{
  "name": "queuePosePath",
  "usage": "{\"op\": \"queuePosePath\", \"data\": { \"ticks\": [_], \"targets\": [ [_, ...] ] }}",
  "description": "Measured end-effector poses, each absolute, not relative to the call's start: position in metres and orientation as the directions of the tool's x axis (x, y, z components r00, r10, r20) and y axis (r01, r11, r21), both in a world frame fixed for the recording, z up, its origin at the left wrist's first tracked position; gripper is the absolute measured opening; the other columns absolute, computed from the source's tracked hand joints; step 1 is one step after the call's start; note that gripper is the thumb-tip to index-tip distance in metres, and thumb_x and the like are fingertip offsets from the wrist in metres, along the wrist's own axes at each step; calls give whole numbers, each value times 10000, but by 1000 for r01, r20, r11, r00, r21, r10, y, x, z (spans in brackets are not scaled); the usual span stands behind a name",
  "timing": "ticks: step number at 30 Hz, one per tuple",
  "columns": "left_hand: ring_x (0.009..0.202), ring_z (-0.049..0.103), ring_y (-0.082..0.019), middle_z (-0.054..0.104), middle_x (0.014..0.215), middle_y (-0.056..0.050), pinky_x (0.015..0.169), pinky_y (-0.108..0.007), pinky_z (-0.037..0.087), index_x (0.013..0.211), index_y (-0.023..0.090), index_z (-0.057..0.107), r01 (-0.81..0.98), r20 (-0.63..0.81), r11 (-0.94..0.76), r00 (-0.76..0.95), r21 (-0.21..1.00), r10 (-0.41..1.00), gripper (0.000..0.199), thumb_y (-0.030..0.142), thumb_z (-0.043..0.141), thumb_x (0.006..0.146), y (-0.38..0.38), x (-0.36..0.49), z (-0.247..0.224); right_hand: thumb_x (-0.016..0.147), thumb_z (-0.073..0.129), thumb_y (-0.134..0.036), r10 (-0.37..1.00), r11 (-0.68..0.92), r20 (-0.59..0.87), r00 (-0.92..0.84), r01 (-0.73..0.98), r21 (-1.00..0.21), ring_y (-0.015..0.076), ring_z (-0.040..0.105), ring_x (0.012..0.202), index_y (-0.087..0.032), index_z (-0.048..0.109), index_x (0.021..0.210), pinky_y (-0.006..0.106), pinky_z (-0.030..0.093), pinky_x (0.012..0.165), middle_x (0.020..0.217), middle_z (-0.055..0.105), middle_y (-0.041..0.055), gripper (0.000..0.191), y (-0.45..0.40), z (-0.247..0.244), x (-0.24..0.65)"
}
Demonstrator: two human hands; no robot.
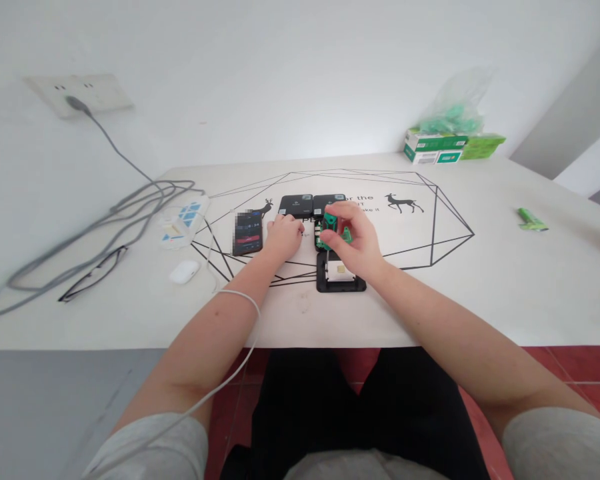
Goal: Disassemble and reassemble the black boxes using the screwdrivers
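My right hand [351, 240] is wrapped round a green screwdriver handle [330, 223], whose thin shaft points down toward the front. Below it lies an open black case part [341, 287] with a white piece and a small gold square [341, 269] in it. Partly under my right hand is a green circuit board in a black case [319, 235]. My left hand [285, 237] rests on the mat with bent fingers, just in front of a black box [296, 205]; whether anything is under its fingertips is hidden. A second black box [329, 199] stands beside the first.
A phone [248, 233], a white earbud case [184, 271], glasses [94, 273], a power strip [185, 223] and coiled grey cable [130, 207] lie left. Green-and-white boxes [436, 148] stand at the back right, a green packet [531, 219] far right. A white cable [255, 307] crosses my left arm.
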State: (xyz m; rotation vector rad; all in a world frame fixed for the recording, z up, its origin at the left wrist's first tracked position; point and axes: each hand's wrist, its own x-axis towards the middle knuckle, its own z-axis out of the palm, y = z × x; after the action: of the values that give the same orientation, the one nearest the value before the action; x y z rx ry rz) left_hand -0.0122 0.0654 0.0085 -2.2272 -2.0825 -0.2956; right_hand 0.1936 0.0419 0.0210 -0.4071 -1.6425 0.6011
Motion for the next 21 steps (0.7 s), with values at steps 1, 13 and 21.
{"op": "queuePosePath", "data": {
  "ticks": [1,13,21],
  "targets": [
    [1276,551,-375,713,1211,-153,1017,-539,458,1071,216,797,995,201,-75,60,67,978,307,205,496,1008,66,-13,7,948,730,-553,577,799,800,-166,-90,-595,197,643,895,-292,660,1187,392,568,738,1183,668,81,361,41,22,194],
    [1272,557,-377,715,1225,-150,1043,-553,451,1057,219,800,997,208,-70,62,33,976,310,266,495,1027,67,-15,5,896,820,-452,614,778,781,-118,-80,-624,163,603,862,-287,658,1074,334,538,699,1040,617,20,291,39,21,190],
    [1282,548,-377,711,1231,-156,1050,-556,441,1079,229,799,997,228,-70,64,21,972,325,272,481,1032,69,-15,1,1067,525,-547,670,645,693,-265,-254,-721,233,710,1167,-338,668,1293,473,641,972,1283,713,65,339,37,23,194]
  ]
}}
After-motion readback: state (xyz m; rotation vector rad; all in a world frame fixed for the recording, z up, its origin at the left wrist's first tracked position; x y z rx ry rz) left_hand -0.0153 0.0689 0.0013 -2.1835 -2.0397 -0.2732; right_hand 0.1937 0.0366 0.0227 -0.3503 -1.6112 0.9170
